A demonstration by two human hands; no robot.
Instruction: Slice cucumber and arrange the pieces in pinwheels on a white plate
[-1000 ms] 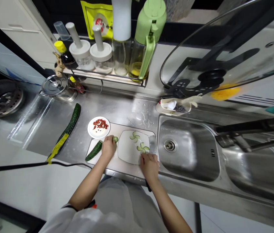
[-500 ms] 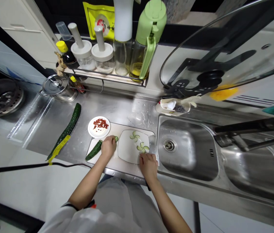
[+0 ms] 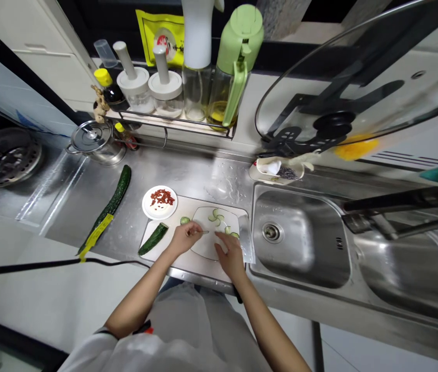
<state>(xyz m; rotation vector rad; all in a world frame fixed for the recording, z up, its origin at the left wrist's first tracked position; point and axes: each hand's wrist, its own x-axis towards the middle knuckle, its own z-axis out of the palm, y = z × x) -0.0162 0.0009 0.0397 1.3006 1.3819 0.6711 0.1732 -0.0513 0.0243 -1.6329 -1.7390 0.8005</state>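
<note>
My left hand [image 3: 186, 237] pinches a thin cucumber slice [image 3: 205, 232], seen nearly edge-on, above the white plate [image 3: 206, 250]. Facing it over the plate's right part, my right hand [image 3: 230, 256] has its fingers apart and holds nothing. Curved cucumber slices [image 3: 215, 217] form a pinwheel on the plate; others are partly hidden behind my right hand. The plate rests on a cutting board [image 3: 187, 261]. On the board's left lies a cut cucumber piece [image 3: 153, 239], with a few round slices [image 3: 185, 220] near the plate. A knife [image 3: 246, 240] lies along the board's right edge.
A small plate [image 3: 146, 205] of chopped red pieces, apparently dried chili, touches the board's upper left. A whole cucumber [image 3: 116, 199] lies farther left, by a lidded pot [image 3: 98, 142]. The sink [image 3: 300, 237] is to the right. Jars and an oil bottle [image 3: 238, 67] line the shelf.
My left hand has moved right from the sliced cucumber to over the plate, now with a slice pinched. My right hand has lifted inward from the plate's corner, and its fingers have spread.
</note>
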